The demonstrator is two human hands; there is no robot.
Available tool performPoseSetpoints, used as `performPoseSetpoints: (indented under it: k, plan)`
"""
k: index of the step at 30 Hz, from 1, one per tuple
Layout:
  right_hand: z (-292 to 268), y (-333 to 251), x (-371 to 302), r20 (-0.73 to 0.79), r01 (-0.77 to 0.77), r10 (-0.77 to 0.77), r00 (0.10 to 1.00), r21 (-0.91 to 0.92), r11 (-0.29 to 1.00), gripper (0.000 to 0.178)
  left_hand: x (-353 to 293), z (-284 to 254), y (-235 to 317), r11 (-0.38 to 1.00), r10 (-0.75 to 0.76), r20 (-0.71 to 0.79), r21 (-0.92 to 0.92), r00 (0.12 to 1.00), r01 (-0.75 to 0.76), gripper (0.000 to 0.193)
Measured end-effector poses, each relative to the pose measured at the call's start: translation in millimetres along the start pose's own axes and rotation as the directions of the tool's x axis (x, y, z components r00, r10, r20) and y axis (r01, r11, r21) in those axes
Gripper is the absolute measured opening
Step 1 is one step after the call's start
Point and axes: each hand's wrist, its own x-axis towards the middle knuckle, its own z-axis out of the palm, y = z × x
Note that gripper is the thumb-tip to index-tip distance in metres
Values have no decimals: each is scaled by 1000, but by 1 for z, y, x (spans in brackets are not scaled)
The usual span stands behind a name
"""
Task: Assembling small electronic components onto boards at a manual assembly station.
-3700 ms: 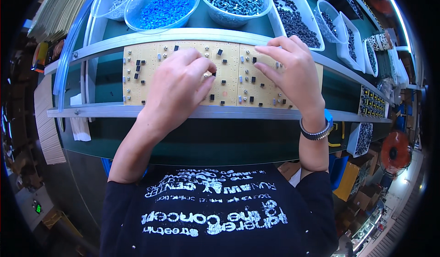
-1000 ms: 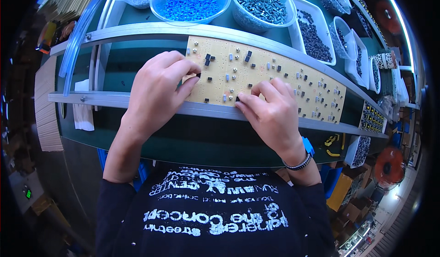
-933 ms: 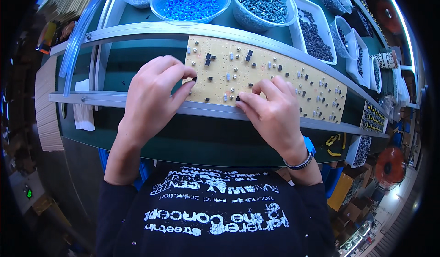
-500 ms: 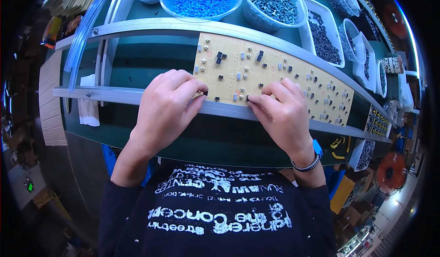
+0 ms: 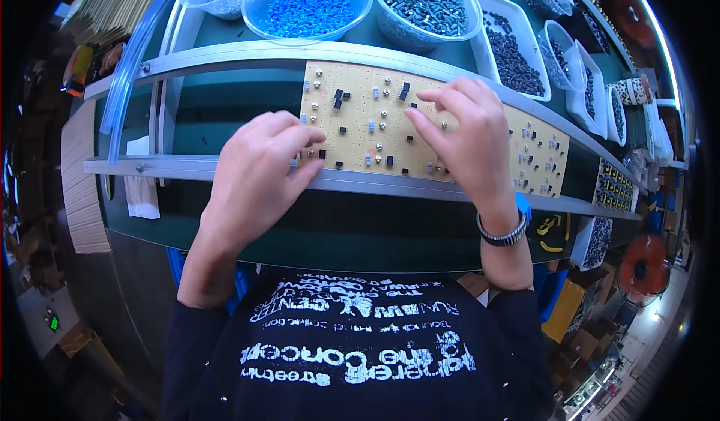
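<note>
Board point(image 5: 355, 112), tan and dotted with small parts, lies between two metal rails point(image 5: 360, 181) above the green table point(image 5: 360, 230). At its left end is the left hand point(image 5: 261, 167), thumb and forefinger a narrow gap apart, with a black part point(image 5: 322, 154) seated on the board right at the fingertips; I see nothing held, and cannot tell whether they touch it. Over the board's middle is the right hand point(image 5: 474, 132), thumb and forefinger spread wide with nothing between them, near a pair of black blocks point(image 5: 405, 91).

What could go wrong, I judge: the left thumb could tip the black part as it is so close, and the right hand could knock the blocks or the parts its palm hides. If parts merely sit in their holes, which I cannot tell, a jolt to the board along the rails could tilt several.

Beyond the board's far edge stand a bowl point(image 5: 253, 19) of blue parts, a bowl point(image 5: 388, 25) of dark parts and a white tray point(image 5: 486, 62) of black ones.
</note>
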Motion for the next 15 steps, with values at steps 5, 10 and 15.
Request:
performPoseSetpoints:
  k: [5, 10, 15]
  plan:
    - [9, 4, 8, 97, -40, 39, 995, 15, 999, 13, 23, 8, -2, 999, 34, -150, 23, 988, -31, 11]
    - [4, -5, -2, 113, -7, 2, 994, 41, 999, 13, 31, 18, -9, 996, 80, -178, 43, 981, -74, 9]
    - [3, -11, -8, 127, 41, -42, 991, 7, 999, 10, 34, 16, -9, 998, 63, -153, 29, 986, -59, 8]
